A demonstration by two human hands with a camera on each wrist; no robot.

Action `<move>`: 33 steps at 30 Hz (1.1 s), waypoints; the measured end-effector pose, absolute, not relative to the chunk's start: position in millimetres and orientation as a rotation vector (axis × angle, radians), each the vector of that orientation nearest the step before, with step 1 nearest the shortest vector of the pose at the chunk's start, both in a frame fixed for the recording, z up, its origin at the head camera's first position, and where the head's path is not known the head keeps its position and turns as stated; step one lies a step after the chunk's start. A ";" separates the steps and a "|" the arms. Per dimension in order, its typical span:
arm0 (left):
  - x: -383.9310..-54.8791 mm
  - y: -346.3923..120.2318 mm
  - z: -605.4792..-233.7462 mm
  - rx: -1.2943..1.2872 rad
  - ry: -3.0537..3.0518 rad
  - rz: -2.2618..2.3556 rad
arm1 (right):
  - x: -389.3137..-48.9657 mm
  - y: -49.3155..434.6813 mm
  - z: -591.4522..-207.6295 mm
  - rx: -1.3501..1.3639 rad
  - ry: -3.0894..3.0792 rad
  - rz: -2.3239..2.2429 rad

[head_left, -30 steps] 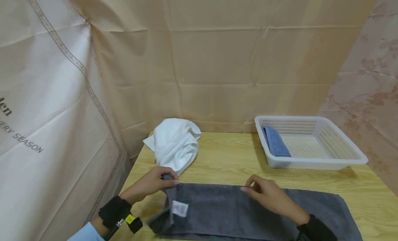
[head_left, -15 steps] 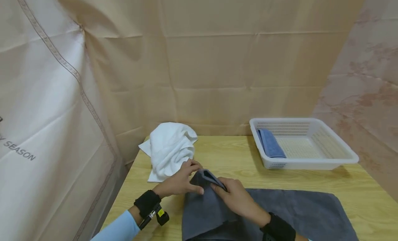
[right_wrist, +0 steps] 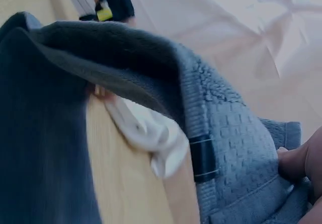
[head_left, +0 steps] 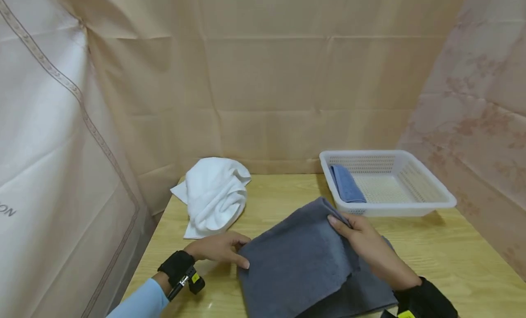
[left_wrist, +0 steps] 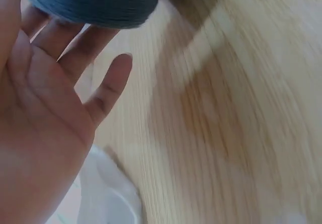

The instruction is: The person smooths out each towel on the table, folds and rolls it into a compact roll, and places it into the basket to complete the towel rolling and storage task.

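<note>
A dark grey towel (head_left: 296, 263) is folded over, its upper layer lifted off the table toward the right. My right hand (head_left: 371, 249) pinches its raised top corner, thumb in front. In the right wrist view the towel (right_wrist: 241, 148) shows a ribbed band and a small dark tag, with its layers parted into a loop. At the towel's left edge is my left hand (head_left: 222, 251), thumb and fingers apart. The left wrist view shows the fingers of that hand (left_wrist: 45, 108) fairly straight beneath the towel's rounded edge (left_wrist: 100, 2).
A crumpled white towel (head_left: 215, 195) lies at the back left of the wooden table (head_left: 283, 190). At the back right stands a white plastic basket (head_left: 411, 208) with a folded blue towel (head_left: 347, 185) against its left side. Fabric sheets (head_left: 263, 80) hang behind the table.
The grey towel's left end, flat with its white label showing, has been folded over to the right. My right hand has moved right and up with it; the left hand has shifted to its left edge.
</note>
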State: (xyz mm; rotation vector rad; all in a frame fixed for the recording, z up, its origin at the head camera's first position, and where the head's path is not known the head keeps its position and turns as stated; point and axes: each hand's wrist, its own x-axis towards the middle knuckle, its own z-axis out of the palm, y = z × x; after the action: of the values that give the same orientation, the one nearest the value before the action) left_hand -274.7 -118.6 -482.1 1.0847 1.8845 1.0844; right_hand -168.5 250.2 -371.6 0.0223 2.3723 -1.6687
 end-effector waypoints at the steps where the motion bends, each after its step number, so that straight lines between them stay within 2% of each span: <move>1: -275.4 -120.6 -481.2 1.098 1.895 1.084 | -169.0 258.4 -374.4 0.069 2.397 -1.646; 7: -273.8 -126.7 -481.7 1.183 1.942 1.053 | -178.8 303.7 -412.8 0.246 2.452 -1.514; 14: -270.5 -126.9 -485.8 1.121 1.952 0.992 | -190.9 327.0 -472.1 0.218 2.653 -1.187; 19: -269.6 -126.7 -491.7 1.100 1.987 0.967 | -194.2 332.2 -492.0 0.193 2.831 -0.949; 25: -262.2 -132.7 -495.6 1.081 2.017 0.986 | -183.8 312.9 -496.5 -0.124 3.429 -0.528; 27: -259.6 -133.6 -496.5 1.164 2.068 0.938 | -177.1 299.2 -492.7 -0.211 3.487 -0.454; 33: -249.1 -128.0 -493.3 1.542 2.411 0.609 | -169.3 254.7 -485.9 -0.333 3.146 -0.411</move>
State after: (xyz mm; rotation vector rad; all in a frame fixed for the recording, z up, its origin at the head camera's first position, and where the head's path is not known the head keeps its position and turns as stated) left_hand -249.1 -128.0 -493.3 1.5415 2.4111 0.6091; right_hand -169.3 254.7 -485.9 -0.3326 3.1460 -0.4111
